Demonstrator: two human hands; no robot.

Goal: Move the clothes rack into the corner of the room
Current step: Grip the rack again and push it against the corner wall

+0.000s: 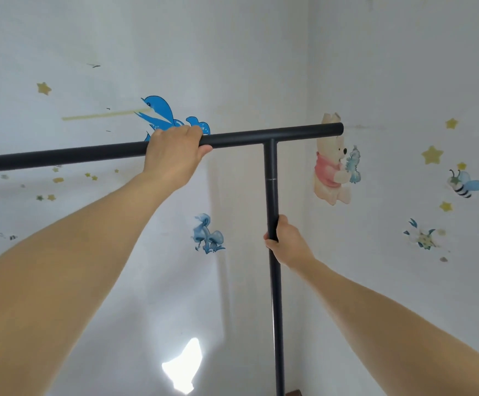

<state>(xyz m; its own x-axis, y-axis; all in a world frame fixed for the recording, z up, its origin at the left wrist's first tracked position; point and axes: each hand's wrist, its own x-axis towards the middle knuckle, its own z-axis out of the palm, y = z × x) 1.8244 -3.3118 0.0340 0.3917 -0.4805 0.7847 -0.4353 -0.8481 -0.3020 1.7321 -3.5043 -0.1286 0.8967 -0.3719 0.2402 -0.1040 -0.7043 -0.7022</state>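
left hand up high, grip clenched over the top bar of the black clothes rack, right in front of the dolphin sticker. right hand lower down, wrapped around the upright pole. the rack stood close to the corner, bear sticker just beyond the bar's end.

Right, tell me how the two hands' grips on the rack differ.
The left hand wraps over the rack's horizontal top bar, palm down; the right hand closes around the upright post from the side. The left sits higher, at bar level; the right grips lower, well below the joint. Both are closed on black tubing.
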